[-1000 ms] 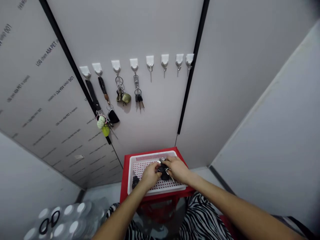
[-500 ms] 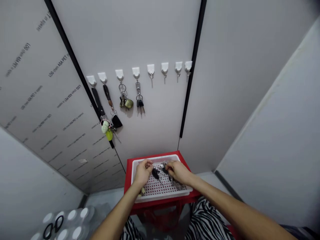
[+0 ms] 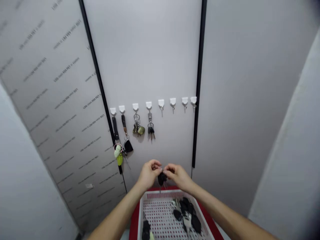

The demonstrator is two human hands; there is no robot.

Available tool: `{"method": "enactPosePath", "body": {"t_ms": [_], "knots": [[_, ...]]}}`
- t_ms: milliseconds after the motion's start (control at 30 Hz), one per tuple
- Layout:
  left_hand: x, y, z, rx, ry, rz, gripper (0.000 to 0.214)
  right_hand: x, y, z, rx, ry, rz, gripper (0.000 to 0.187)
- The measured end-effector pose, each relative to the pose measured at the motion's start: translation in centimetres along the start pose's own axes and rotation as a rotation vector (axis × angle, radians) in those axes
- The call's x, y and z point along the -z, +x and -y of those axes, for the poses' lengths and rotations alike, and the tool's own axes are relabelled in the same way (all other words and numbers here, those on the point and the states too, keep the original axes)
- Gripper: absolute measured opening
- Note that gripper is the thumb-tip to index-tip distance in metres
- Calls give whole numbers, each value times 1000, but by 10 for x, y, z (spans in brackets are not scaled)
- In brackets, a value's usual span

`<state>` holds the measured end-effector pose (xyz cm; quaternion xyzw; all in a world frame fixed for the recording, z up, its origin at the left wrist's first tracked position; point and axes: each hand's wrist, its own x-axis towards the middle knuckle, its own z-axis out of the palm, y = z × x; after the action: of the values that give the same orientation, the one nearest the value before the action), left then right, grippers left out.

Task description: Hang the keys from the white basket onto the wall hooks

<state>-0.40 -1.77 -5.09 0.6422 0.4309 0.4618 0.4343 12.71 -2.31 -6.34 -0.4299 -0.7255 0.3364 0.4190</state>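
Observation:
A bunch of keys (image 3: 162, 179) with black heads dangles between my two hands, just above the far rim of a white perforated basket (image 3: 160, 208). My left hand (image 3: 150, 174) pinches its ring from the left side. From the right, the thumb and fingers of my right hand (image 3: 177, 175) close on the same ring. Inside the basket, several more keys and black fobs (image 3: 187, 213) lie in a heap on the right. Another dark key bunch (image 3: 146, 230) rests at the basket's left side.
On the wall ahead runs a row of white hooks (image 3: 161, 102). Those on the left carry key bunches, such as a ring with a brass-coloured bell (image 3: 141, 130) and black-headed keys (image 3: 151, 130). Bare hooks (image 3: 184, 101) are on the right. Beneath the basket is a red surface (image 3: 135, 221).
Both hands have risen out of the basket with a bunch of keys and come together beyond its far rim. The view has tilted upward, so the hooks appear lower.

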Motion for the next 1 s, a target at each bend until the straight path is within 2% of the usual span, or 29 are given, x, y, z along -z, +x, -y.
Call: {"method": "enactPosePath", "body": {"t_ms": [167, 300, 400, 533, 700, 833, 933, 1000], "knots": [[21, 30, -62, -234, 241, -186, 3, 29, 47, 58, 42, 125, -69, 12], [30, 52, -100, -337, 412, -262, 12, 48, 80, 98, 43, 209, -210, 9], [29, 64, -123, -418, 559, -297, 22, 60, 98, 116, 42, 268, -319, 8], [21, 75, -143, -513, 768, -332, 28, 75, 114, 125, 75, 304, -423, 8], [14, 90, -147, -506, 865, -300, 30, 83, 128, 124, 35, 228, -507, 9], [12, 92, -138, -468, 845, -273, 28, 83, 133, 118, -42, 156, -498, 6], [12, 79, -121, -437, 768, -273, 31, 83, 125, 107, -19, 82, -507, 12], [11, 63, -99, -412, 710, -243, 32, 80, 109, 90, 34, -70, -537, 21]]}}
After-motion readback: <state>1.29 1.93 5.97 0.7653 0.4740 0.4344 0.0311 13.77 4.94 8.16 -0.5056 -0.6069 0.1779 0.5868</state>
